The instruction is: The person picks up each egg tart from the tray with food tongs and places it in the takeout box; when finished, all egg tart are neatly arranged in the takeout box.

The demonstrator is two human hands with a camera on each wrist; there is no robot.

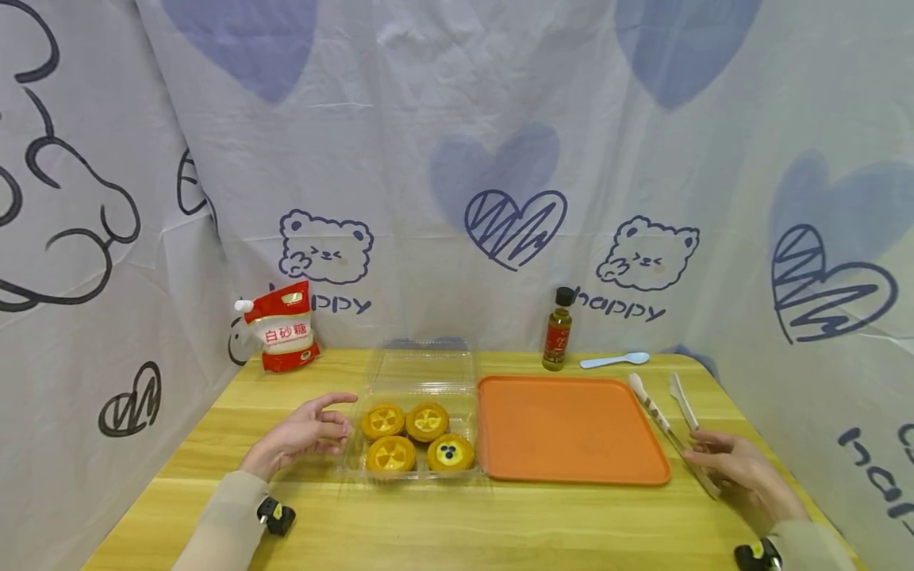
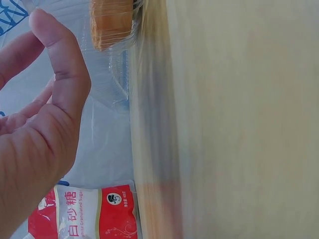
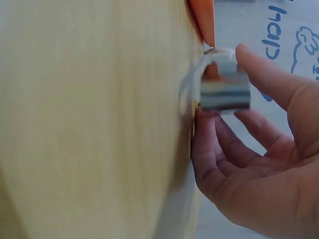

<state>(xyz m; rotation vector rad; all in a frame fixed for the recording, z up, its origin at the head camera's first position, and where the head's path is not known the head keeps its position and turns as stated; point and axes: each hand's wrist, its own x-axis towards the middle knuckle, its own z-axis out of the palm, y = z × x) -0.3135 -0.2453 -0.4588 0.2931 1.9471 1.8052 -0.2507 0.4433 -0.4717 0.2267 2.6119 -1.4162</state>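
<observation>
My right hand (image 1: pixel 739 468) pinches a pair of tongs (image 1: pixel 664 424) by its arms near the bent end, to the right of the orange tray. In the right wrist view, the thumb and fingers (image 3: pixel 214 167) lie on either side of the tongs' shiny metal bend (image 3: pixel 227 92). Beside the left edge of a clear plastic box (image 1: pixel 421 369), my left hand (image 1: pixel 307 434) hovers with loosely bent fingers and holds nothing. The box's lid is raised at the back. Several round egg tarts (image 1: pixel 390 454) sit inside, one of them topped with dark berries (image 1: pixel 449 452).
An orange tray (image 1: pixel 564 428) lies right of the box. Behind it stand a small bottle (image 1: pixel 558 333) with a black cap and a pale blue spoon (image 1: pixel 614 361) lying flat. A red and white sugar bag (image 1: pixel 287 329) stands at the back left, before a curtain (image 1: pixel 414 159).
</observation>
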